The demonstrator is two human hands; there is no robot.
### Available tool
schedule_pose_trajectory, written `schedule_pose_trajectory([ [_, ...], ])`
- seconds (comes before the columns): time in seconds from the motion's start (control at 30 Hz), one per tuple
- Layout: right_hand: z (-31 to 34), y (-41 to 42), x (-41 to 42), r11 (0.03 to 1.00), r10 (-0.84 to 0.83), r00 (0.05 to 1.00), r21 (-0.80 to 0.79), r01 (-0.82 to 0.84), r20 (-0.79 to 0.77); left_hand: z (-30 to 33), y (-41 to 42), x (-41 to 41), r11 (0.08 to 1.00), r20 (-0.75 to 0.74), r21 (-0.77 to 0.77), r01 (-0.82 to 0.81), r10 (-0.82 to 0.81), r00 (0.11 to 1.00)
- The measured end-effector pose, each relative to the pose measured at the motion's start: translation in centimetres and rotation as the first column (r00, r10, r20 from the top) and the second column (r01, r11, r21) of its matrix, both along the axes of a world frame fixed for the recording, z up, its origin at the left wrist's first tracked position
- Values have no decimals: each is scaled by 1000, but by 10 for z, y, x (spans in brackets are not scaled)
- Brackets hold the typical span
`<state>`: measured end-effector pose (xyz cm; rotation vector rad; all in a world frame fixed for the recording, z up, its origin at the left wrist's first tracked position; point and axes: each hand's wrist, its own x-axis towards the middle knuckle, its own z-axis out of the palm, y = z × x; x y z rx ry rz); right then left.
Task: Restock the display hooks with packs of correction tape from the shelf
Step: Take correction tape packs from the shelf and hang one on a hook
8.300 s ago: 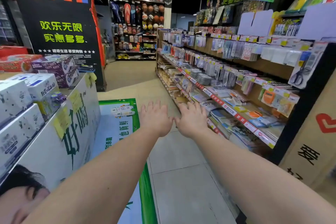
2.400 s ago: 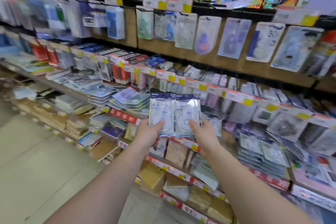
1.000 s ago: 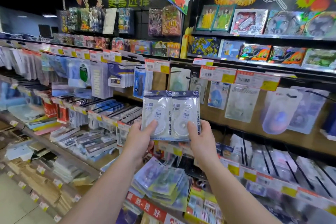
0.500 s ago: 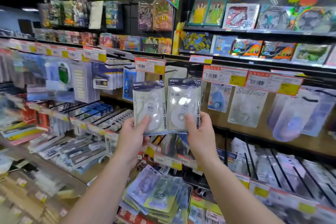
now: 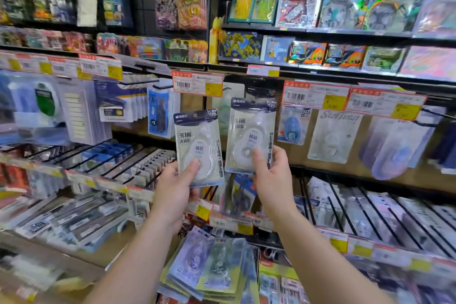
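Correction tape packs: two, one in each hand, held upright side by side with a narrow gap between them, in front of the hook display.
Left pack (image 5: 198, 148): clear blister over a white teardrop-shaped dispenser; dark navy header card with white characters and a round badge; large "30" print on the left of the card; sits a little lower than the other.
Right pack (image 5: 251, 136): same design, raised higher, its header close under a red-and-yellow price tag (image 5: 197, 86).
Left hand (image 5: 175, 190): fingers grasping the left pack at its lower part, thumb pressed on the front of the blister.
Right hand (image 5: 272, 180): fingers grasping the right pack by its lower right corner, thumb on the front.
Display hooks: black wire prongs (image 5: 345, 207) run forward below and to the right of the hands; which hook the packs face I cannot tell.
Hanging neighbours: a blue dispenser pack (image 5: 292, 126) just right of the right pack.
Shelf below: loose fanned stack of pale purple and green packs (image 5: 212, 266) under the forearms.
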<state>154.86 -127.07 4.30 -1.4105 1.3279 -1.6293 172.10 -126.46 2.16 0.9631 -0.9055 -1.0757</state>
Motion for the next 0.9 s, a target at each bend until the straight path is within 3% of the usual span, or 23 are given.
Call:
schedule_pose_trajectory([
  [0.27,-6,-20,-9,984,5,979,174,-42,205,-4,-13,4,999,-17,-10,41,-41,999],
  [0.4,-14,-34,-7,970,-18,984,240,-26,176,-5,-21,7,999,-4,-3,46,-46,999],
  [0.73,-14,-71,-6,966,-69,961,259,-3,269,-8,-34,18,997,25,-10,77,-76,997],
  [0.9,-11,-89,-12,968,-90,966,249,28,243,-9,-40,17,997,27,-11,78,-77,997],
])
